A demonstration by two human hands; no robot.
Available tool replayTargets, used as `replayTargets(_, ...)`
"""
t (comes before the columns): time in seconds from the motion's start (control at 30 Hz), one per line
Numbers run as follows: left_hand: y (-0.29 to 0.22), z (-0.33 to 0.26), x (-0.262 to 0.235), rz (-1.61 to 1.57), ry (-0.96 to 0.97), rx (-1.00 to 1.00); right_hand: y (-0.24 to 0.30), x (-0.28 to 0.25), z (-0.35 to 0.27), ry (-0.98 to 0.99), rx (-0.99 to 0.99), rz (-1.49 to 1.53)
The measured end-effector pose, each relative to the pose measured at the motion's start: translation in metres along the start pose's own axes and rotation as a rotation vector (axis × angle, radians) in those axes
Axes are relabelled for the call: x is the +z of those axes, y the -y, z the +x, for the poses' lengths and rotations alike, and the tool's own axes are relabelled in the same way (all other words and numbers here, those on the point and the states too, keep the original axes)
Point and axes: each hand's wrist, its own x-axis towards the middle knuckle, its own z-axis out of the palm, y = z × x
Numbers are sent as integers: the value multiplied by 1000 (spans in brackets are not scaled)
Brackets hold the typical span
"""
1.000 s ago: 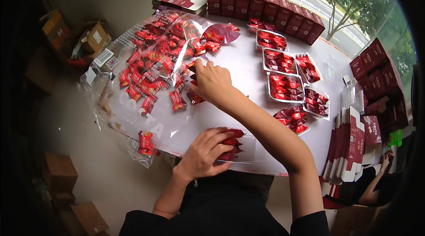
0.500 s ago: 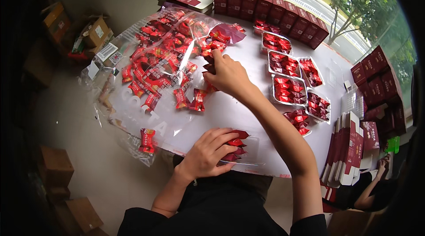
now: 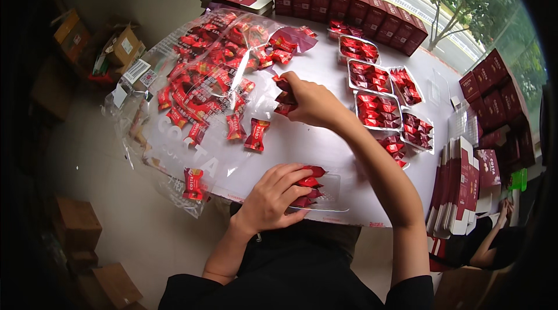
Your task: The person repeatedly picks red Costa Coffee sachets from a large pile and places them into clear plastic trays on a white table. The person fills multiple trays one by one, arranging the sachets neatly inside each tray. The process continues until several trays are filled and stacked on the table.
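My right hand [image 3: 317,100] is closed around several small red wrapped packets [image 3: 283,98], stacked side by side beneath its fingers, just above the table. Near the front edge, my left hand [image 3: 272,198] wraps the left end of a clear plastic tray [image 3: 332,195]. Its fingers press over a row of red packets [image 3: 311,186] in that tray; the tray's right part holds none. A pile of loose red packets [image 3: 200,92] lies left of my right hand, partly in and under a large clear printed plastic bag [image 3: 168,129]. One packet [image 3: 257,135] sits alone at the pile's near side.
Several filled trays [image 3: 378,110] stand on the right of the white table [image 3: 290,153]. Dark red boxes [image 3: 321,0] line the back, others [image 3: 497,92] are stacked at right near flattened cartons [image 3: 456,188]. Cardboard boxes [image 3: 75,223] stand on the floor at left. Another person's hands [image 3: 507,211] show far right.
My right hand has drawn back from the pile, a little down and to the right, with the packets in its fingers. My left hand stays on the tray.
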Motion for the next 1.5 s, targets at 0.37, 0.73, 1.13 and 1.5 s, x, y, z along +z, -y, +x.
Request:
replayTargets(0.37, 1, -2, -5, -4, 86, -53, 22, -37, -151, 296, -90, 161)
replayTargets(0.73, -10, -2, -2, 60, 51, -103, 20, -17, -165, 365, -94, 167)
replayTargets(1.13, -44, 33, 13, 155, 30, -138, 19, -8, -179, 297, -92, 218)
replayTargets(1.5, -46, 26, 16, 209, 84, -162, 35, 32, -205, -398, -29, -28)
